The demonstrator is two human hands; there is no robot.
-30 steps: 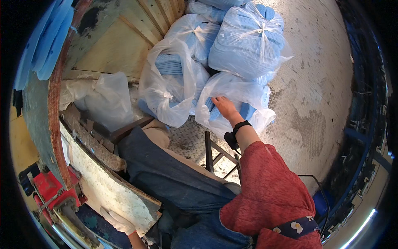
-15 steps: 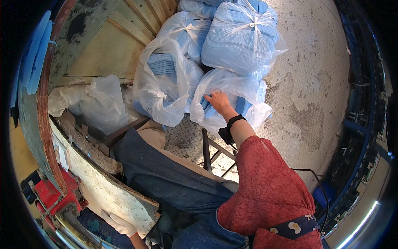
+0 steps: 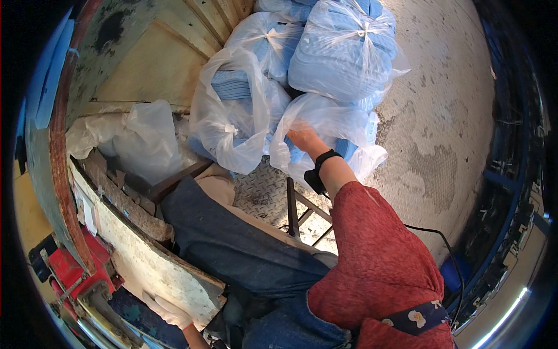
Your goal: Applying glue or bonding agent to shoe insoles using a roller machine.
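My right hand (image 3: 303, 136), bare with a black strap on the wrist, reaches into an opened clear plastic bag (image 3: 363, 156). Inside that bag lie flat light-blue pieces (image 3: 346, 149), stacked. The fingertips are hidden behind the bag's film and the pieces, so I cannot see whether they grip anything. Low on the left, my left hand (image 3: 168, 311) wears a white glove. It lies flat with fingers stretched out against the edge of a worn pale board (image 3: 168, 279), holding nothing.
Another opened bag (image 3: 256, 154) of stacked blue pieces stands to the left, with knotted full bags (image 3: 343, 58) behind. Crumpled plastic (image 3: 148, 136) lies beside the wooden wall. A black metal frame (image 3: 292, 206) stands below the bags. A red clamp-like machine part (image 3: 87, 262) is at lower left.
My right hand has pushed slightly deeper into the bag, and its fingers have gone behind the film. My left hand stays in place. The whole view has shifted a little.
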